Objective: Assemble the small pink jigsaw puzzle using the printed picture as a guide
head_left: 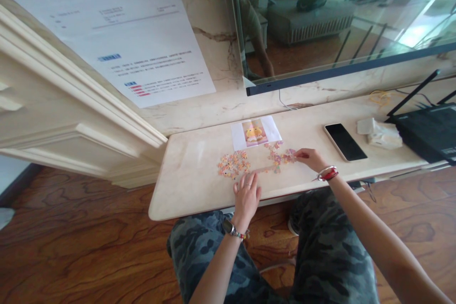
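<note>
On the cream cabinet top lies a loose pile of small jigsaw puzzle pieces [234, 164] in pink, orange and yellow. To its right spreads a second, irregular group of puzzle pieces [275, 156], more pink and purple. My left hand [247, 193] rests on the cabinet's front part just below the pile, fingers stretched out and holding nothing visible. With thumb and fingers pinched, my right hand [310, 158] is at the right end of the second group, on a puzzle piece [290, 155] partly covered by the fingertips. Behind both groups lies a white sheet with a yellow cartoon picture [254, 132].
A phone [345, 141] lies right of my right hand. Beyond it are a white tissue pack [380, 134] and a black router [427, 130] with antennas. A television [335, 23] hangs above the cabinet top [188, 171]. A printed poster [142, 33] is on the wall.
</note>
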The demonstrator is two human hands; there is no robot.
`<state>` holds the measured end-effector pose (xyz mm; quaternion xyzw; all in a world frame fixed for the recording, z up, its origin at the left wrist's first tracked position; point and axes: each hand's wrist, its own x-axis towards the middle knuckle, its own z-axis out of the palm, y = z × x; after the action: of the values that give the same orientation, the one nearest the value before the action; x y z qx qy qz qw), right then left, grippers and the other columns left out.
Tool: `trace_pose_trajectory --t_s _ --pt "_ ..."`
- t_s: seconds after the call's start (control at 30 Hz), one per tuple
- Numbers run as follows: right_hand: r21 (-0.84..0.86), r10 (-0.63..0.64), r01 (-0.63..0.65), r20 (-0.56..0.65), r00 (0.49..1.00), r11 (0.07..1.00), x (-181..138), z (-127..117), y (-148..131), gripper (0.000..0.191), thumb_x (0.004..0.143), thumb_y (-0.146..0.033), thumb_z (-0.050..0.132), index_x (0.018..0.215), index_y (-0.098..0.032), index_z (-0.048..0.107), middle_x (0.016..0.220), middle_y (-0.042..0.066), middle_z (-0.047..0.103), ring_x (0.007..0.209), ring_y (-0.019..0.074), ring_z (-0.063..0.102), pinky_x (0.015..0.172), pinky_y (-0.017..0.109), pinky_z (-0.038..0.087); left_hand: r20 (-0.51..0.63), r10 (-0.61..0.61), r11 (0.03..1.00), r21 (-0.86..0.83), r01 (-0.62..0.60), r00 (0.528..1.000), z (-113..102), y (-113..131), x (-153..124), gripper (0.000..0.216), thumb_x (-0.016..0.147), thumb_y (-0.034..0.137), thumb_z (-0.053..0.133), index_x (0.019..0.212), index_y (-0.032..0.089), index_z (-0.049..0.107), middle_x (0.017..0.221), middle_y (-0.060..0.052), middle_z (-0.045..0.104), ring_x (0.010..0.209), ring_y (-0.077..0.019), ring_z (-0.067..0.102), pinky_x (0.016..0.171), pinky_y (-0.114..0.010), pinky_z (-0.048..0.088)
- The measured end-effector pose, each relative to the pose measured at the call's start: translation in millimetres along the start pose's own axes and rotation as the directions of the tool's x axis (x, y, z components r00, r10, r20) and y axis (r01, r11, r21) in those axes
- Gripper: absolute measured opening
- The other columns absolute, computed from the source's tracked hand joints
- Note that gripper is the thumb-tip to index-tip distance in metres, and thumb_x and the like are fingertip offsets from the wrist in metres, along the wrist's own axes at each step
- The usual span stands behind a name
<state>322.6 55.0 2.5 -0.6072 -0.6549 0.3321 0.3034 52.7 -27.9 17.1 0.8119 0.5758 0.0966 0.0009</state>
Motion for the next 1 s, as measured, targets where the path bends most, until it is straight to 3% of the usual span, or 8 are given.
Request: trace_pose_trajectory --t_s 0.07,0.13,0.27,0.73,1.0 --pt "0.051 -0.025 0.020 0.103 0.994 0.999 -13.4 14.7 -10.7 0.017 0.066 -0.030 0.054 0.072 -0.016 0.063 0.067 0.002 0.064 0.062 0.0126 0.057 0.058 0.024 0.044 -0.014 0.009 1.000 0.007 -0.009 1.000 0.7 -0.3 -1.5 0.045 0.082 0.027 0.038 0.127 0.027 0.032 0.125 -0.004 0.045 0.115 -0.0239 0.036 0.087 -0.045 0.036" --pt "-0.005 -0.021 0.022 0.152 0.988 1.000 -26.6 30.3 -22.5 0.015 0.066 -0.028 0.054 0.070 -0.017 0.063 0.063 0.001 0.063 0.058 0.0119 0.055 0.056 0.024 0.042 -0.020 0.013 1.000 0.016 -0.013 1.000 1.0 -0.4 -2.7 0.045 0.082 0.028 0.039 0.126 0.027 0.033 0.125 -0.005 0.045 0.115 -0.0239 0.036 0.087 -0.044 0.037" --pt "-0.145 0.022 -0.010 0.078 0.997 0.989 -39.3 49.2 -39.0 0.013 0.066 -0.023 0.052 0.069 -0.018 0.064 0.060 0.000 0.062 0.056 0.0113 0.054 0.055 0.023 0.040 0.005 0.014 1.000 0.018 -0.014 1.000 0.8 -0.4 -3.8 0.042 0.083 0.028 0.036 0.125 0.026 0.036 0.125 -0.006 0.045 0.116 -0.0242 0.035 0.088 -0.044 0.035" --pt "-0.212 0.035 -0.035 -0.003 0.999 0.977 -33.1 54.2 -44.8 0.008 0.067 -0.020 0.053 0.066 -0.019 0.061 0.061 0.000 0.059 0.057 0.0104 0.051 0.057 0.021 0.038 0.015 0.010 1.000 0.001 -0.010 1.000 0.9 0.7 -3.9 0.040 0.083 0.027 0.035 0.124 0.026 0.037 0.129 -0.004 0.041 0.118 -0.0236 0.032 0.087 -0.044 0.035" --pt "-0.287 -0.102 0.103 0.017 0.995 0.952 -43.2 57.1 -39.4 0.012 0.063 -0.025 0.061 0.071 -0.016 0.059 0.070 0.002 0.054 0.061 0.0109 0.049 0.061 0.023 0.040 0.023 0.003 1.000 -0.009 -0.002 1.000 0.4 1.4 -3.5 0.039 0.083 0.027 0.035 0.122 0.026 0.040 0.127 -0.006 0.043 0.117 -0.0239 0.033 0.087 -0.045 0.036"
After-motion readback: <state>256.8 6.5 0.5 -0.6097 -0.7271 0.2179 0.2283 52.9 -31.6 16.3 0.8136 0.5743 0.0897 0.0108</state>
